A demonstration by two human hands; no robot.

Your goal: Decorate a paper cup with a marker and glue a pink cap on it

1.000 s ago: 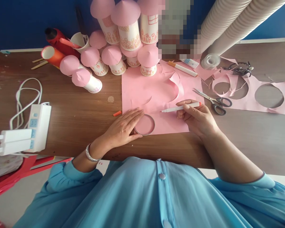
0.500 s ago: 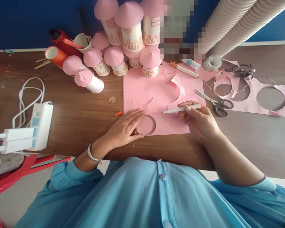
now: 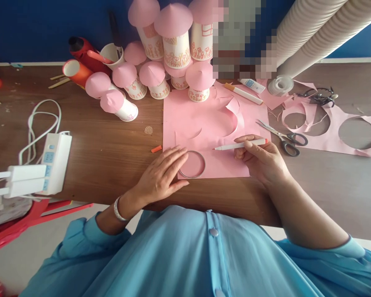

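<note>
My left hand (image 3: 167,173) lies with fingers outstretched at the left edge of a thin round ring (image 3: 205,165), its fingertips at the rim. The ring rests flat on a sheet of pink paper (image 3: 185,113), near the sheet's front edge. My right hand (image 3: 262,159) grips a white felt-tip pen (image 3: 235,145) with a red end; the tip points left, just above the paper beyond the ring. An orange pen cap (image 3: 156,149) lies left of the sheet. A curved cut strip curls up from the paper's far part.
Scissors (image 3: 286,138) lie right of the sheet, near pink offcuts (image 3: 334,142) with round holes and a tape roll (image 3: 280,85). Paper cups with pink cone roofs (image 3: 173,20) stand stacked at the back. A power strip (image 3: 58,165) with cables is at left.
The view has shifted slightly. My left hand's fingers have lifted or slid a little back from the ring. My right hand still holds the pen in nearly the same place.
</note>
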